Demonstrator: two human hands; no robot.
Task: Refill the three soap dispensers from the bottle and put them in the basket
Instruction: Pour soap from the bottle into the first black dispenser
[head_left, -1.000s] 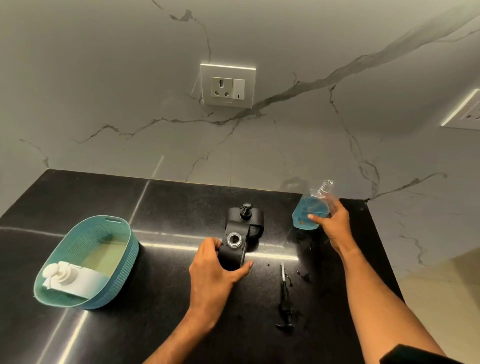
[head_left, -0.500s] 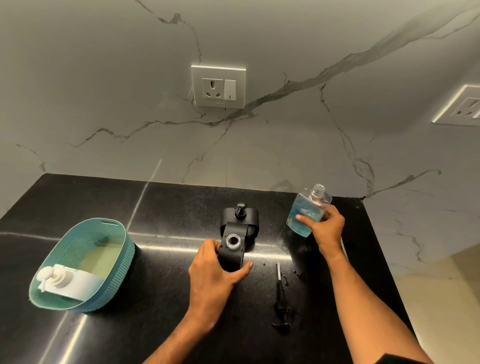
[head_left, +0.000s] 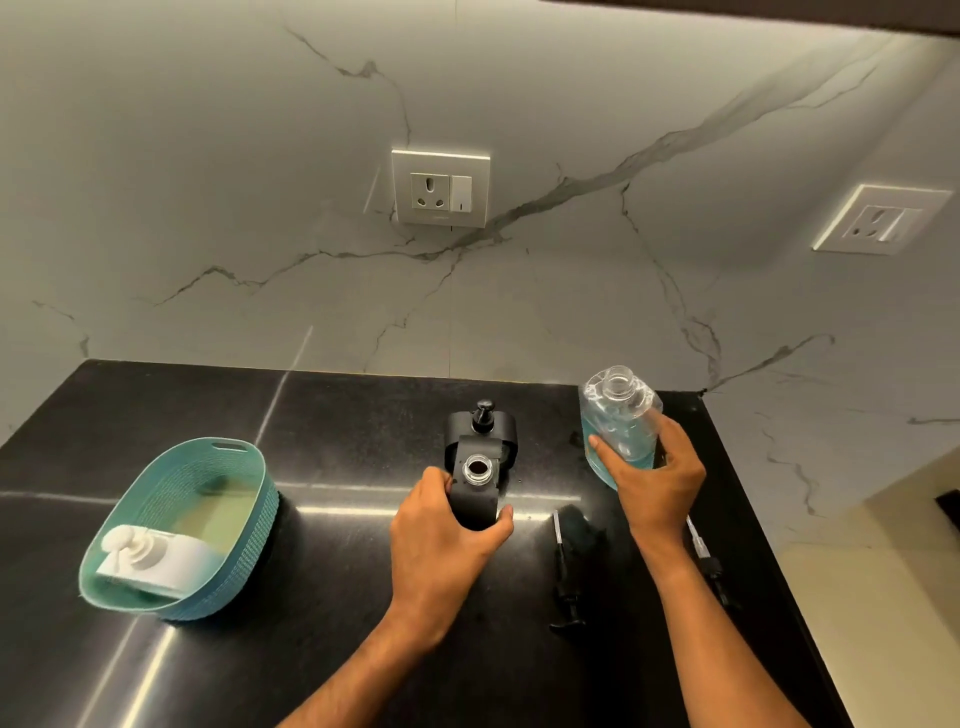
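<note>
My left hand (head_left: 441, 535) grips a black soap dispenser (head_left: 475, 488) that stands upright on the counter with its neck uncapped. Directly behind it stands a second black dispenser (head_left: 485, 423) with its pump on. My right hand (head_left: 652, 480) holds a clear bottle (head_left: 618, 421) of blue liquid, cap off, lifted and tilted to the right of the dispensers. A black pump head (head_left: 563, 582) lies on the counter between my arms. A white dispenser (head_left: 156, 558) lies inside the teal basket (head_left: 244, 530) at the left.
The black counter (head_left: 311, 649) ends at a marble wall behind and at an edge on the right. Another pump with a clear tube (head_left: 706, 564) lies by my right wrist. Two wall sockets (head_left: 440, 187) sit above.
My right hand has brought the bottle closer and lower, with its mouth now turned up toward the camera. My left hand keeps its grip on the uncapped dispenser.
</note>
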